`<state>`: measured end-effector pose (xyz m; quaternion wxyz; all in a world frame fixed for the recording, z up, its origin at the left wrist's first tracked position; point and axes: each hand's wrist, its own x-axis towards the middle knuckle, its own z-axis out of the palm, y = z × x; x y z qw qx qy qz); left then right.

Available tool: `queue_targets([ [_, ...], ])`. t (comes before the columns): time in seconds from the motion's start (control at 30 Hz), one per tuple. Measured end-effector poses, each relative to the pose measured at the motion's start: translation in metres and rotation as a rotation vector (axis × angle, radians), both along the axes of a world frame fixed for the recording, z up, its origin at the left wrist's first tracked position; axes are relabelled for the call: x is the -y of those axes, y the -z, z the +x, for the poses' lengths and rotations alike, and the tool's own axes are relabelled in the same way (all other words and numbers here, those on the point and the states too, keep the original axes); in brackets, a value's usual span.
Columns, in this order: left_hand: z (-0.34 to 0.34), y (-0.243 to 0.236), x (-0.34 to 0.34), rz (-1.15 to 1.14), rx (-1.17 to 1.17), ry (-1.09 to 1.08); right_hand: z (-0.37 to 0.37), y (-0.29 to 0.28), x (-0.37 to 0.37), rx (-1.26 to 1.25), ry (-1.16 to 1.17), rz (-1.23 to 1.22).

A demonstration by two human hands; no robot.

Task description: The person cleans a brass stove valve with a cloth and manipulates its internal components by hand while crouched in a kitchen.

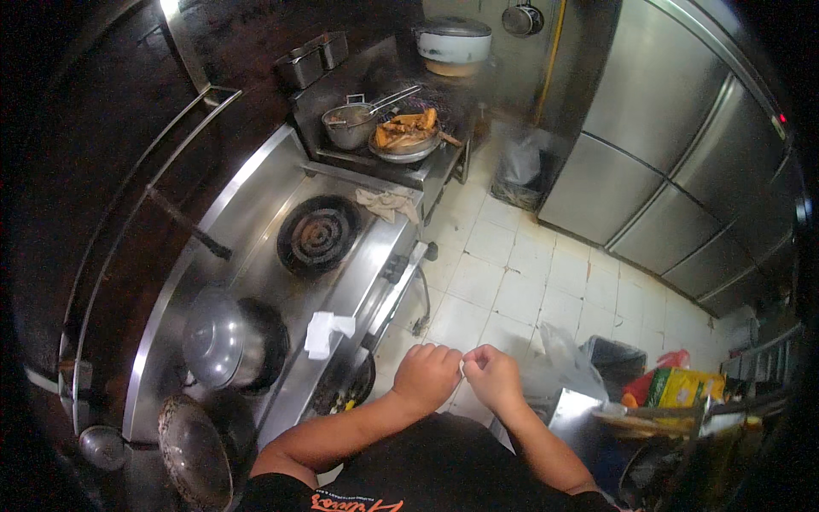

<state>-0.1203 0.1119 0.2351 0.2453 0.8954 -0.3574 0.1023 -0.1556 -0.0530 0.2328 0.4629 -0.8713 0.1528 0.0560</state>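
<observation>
Both hands meet in front of my body, over the tiled floor. My left hand (426, 375) is curled closed, its contents hidden. My right hand (493, 375) is pinched beside it, with a tiny white bit (461, 367) showing between them, too small to name. A folded white paper or cloth (328, 333) lies on the steel range edge to their left. Farther left are an upturned steel bowl (217, 337), a black burner (318, 233) and a worn pan (192, 452).
A pot (341, 128) and a bowl of browned food (405, 136) sit on the back stove (426, 175), near a rag (384, 205). Steel cabinets (631, 171) stand right, a bin (516, 179) beside them. A grey crate (614, 358) and yellow bag (682, 384) are at lower right.
</observation>
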Motion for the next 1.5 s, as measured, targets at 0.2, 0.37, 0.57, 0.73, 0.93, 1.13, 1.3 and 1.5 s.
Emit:
queue_targets([
  [0.2,0.103,0.029,0.008,-0.123,-0.228,-0.104,0.101,0.037,0.02,0.151,-0.078,-0.212],
  [0.37,0.192,0.051,0.01,-0.651,-1.071,-0.288,0.188,0.017,0.029,0.035,-0.073,-0.045],
  [0.57,0.272,0.082,0.031,-1.273,-1.402,-0.328,0.309,0.04,0.052,0.006,-0.112,0.114],
  [0.73,0.337,0.109,0.069,-1.271,-1.268,-0.451,0.424,0.09,0.08,0.064,-0.404,0.12],
  [0.93,0.377,0.143,0.126,-1.485,-0.914,-0.959,0.558,0.09,0.093,0.424,-1.144,-0.044],
  [1.13,0.384,0.139,0.158,-1.584,-0.919,-1.258,0.583,0.157,0.108,0.114,-1.424,0.04],
  [1.3,0.365,0.211,0.191,-1.587,-0.975,-1.458,0.573,0.234,0.119,0.225,-1.7,0.086],
  [1.5,0.337,0.396,0.253,-2.213,-0.584,-1.405,0.555,0.36,0.106,0.142,-1.926,-0.036],
])
